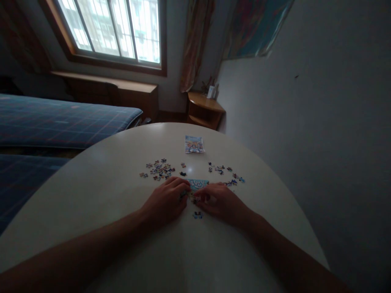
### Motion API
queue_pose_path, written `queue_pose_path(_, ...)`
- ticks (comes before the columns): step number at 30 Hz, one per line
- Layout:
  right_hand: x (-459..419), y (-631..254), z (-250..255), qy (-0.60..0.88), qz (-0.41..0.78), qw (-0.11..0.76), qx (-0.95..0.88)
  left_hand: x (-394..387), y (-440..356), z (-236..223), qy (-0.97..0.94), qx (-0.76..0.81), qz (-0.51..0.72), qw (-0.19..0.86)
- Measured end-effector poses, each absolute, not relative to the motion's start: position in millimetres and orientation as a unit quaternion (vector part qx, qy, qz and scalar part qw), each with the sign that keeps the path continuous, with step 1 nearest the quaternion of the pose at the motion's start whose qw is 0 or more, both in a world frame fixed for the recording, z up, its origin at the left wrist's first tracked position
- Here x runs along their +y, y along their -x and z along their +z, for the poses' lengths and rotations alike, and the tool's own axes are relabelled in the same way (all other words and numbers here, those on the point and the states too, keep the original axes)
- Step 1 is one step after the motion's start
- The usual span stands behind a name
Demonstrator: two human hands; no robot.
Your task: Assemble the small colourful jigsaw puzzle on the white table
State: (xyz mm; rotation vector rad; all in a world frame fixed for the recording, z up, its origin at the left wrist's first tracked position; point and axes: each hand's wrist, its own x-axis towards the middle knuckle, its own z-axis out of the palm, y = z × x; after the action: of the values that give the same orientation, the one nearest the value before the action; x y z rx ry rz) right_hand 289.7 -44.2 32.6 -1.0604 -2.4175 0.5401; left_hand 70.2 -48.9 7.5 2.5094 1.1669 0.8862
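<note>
A partly joined jigsaw puzzle [198,184] with a light blue top lies flat between my two hands. My left hand [169,200] is curled against its left side, the fingertips gripping that edge and partly covering it. From the right, my right hand [224,203] pinches a small puzzle piece [194,199] at the lower part of the puzzle; the fingers hide some of it. Just below, a loose blue and dark piece [197,215] rests on the table.
The round white table [122,252] carries a heap of loose pieces [160,169] at left and scattered pieces [220,169] at right. A printed packet [194,145] lies farther back. Beyond stand a bed [61,122] and a corner shelf [206,101]; a wall [320,142] is at right.
</note>
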Motion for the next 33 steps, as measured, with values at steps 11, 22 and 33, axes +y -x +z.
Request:
queue_pose_path(11, -45.3, -286.9, 37.2, 0.436, 0.339, 0.325, -0.768, -52.4, -75.3, 12.4, -0.841, 0.372, 0.372, 0.122)
queue_pose_path(22, -45.4, -285.0, 37.3, 0.425, 0.445, 0.314, -0.723, -47.2, -73.1, 11.3, -0.837, 0.362, 0.398, 0.095)
queue_pose_path(33, -39.0, -295.5, 34.2, 0.417, 0.307, 0.262, -0.814, -44.5, -71.2, 7.7, -0.866, 0.35, 0.347, 0.085)
